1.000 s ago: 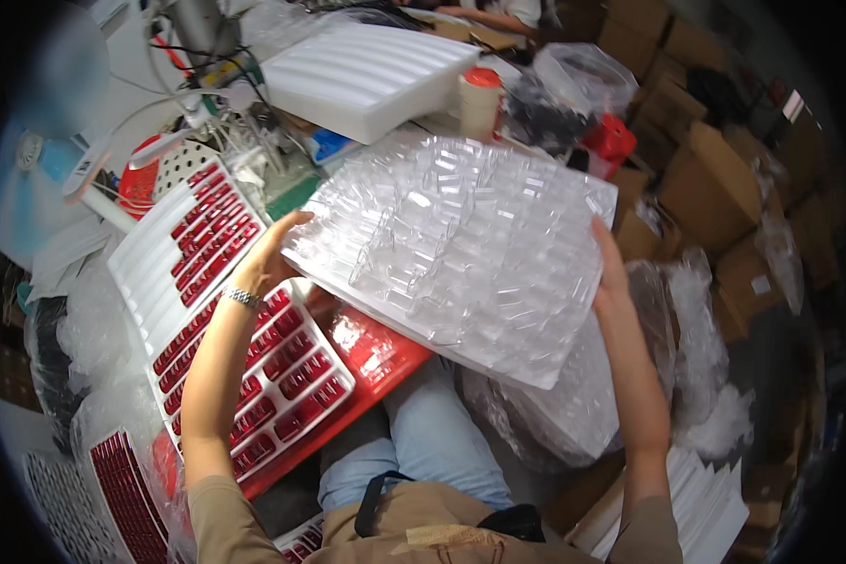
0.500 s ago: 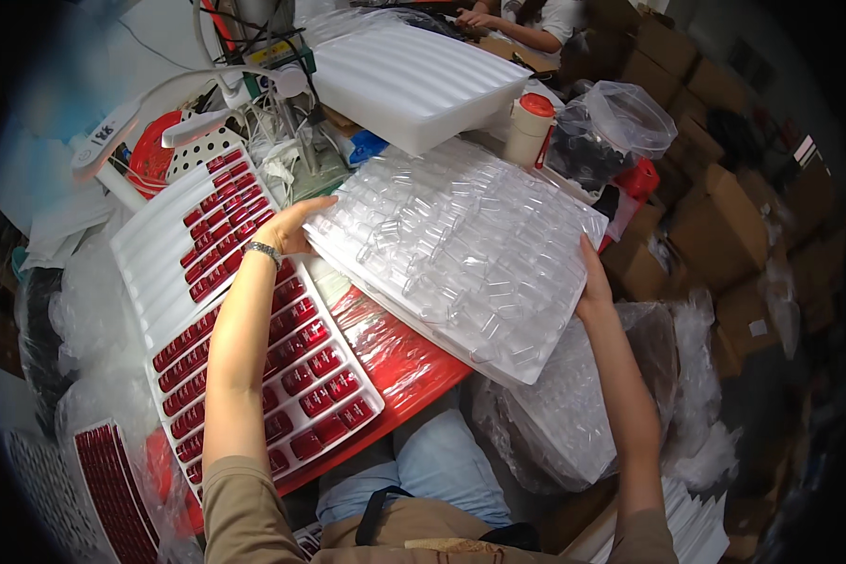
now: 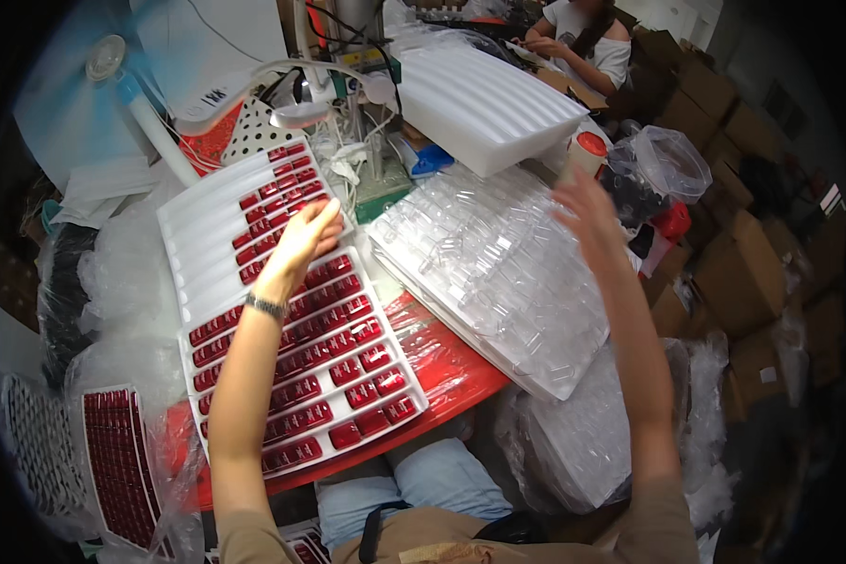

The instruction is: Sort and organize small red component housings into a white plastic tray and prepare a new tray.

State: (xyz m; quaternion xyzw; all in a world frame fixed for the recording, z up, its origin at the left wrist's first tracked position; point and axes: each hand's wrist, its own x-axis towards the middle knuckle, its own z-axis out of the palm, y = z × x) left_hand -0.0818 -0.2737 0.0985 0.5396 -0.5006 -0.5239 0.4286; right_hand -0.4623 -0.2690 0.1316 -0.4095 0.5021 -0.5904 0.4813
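Note:
My left hand (image 3: 303,242) hovers over the upper white tray of red glossy pieces (image 3: 277,202), its fingers loosely bent and nothing visible in them. Below it, partly behind my forearm, a second white tray of red pieces (image 3: 348,324) lies on the table. My right hand (image 3: 587,211), blurred by motion, is raised over the far right edge of a stack of trays, fingers apart and seemingly holding nothing. On the top tray, clear plastic pieces (image 3: 498,258) stand in rows under thin clear film.
Behind the stack sits a white ribbed foam block (image 3: 489,103). A red-lidded cup (image 3: 587,150) and a clear plastic tub (image 3: 672,162) stand at the right. Lamps and cables crowd the back left. Cardboard boxes (image 3: 733,244) fill the right side. Another person (image 3: 583,47) works at the far end.
Both hands have let go of the clear-piece tray, which now lies lower on the stack. My left hand has moved over the red pieces; my right hand has risen. The view has shifted left.

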